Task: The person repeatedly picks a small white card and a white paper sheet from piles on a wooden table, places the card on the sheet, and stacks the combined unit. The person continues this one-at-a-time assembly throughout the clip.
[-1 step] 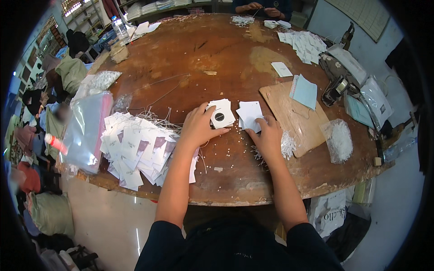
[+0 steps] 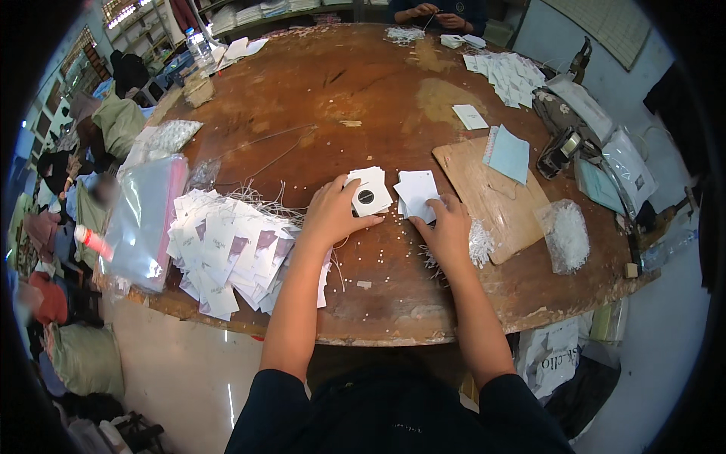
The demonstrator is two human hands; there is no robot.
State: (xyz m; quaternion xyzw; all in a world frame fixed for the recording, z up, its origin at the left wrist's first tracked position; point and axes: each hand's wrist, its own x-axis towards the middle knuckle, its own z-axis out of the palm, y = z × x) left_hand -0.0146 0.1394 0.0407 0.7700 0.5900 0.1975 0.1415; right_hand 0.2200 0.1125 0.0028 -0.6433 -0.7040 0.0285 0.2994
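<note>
My left hand (image 2: 331,213) is closed around the left side of a small stack of white cards (image 2: 372,188), its thumb along the near edge and fingers at the far side. The top card carries a black round mark. Just right of it, my right hand (image 2: 448,225) grips the near right corner of a second stack of plain white cards (image 2: 415,189), the top one with a small hole. Both stacks rest on the brown table. Beside my left forearm lies a heap of strung white hang tags (image 2: 227,246); white strings (image 2: 480,244) are bunched beside my right hand.
Clear plastic bags (image 2: 140,219) lie left of the tag heap. At right are a wooden board (image 2: 491,204), a light-blue notebook (image 2: 507,154) and a bag of white strings (image 2: 569,238). Tiny white beads dot the table. Across it, another person's hands (image 2: 439,17) work near loose tags (image 2: 505,76).
</note>
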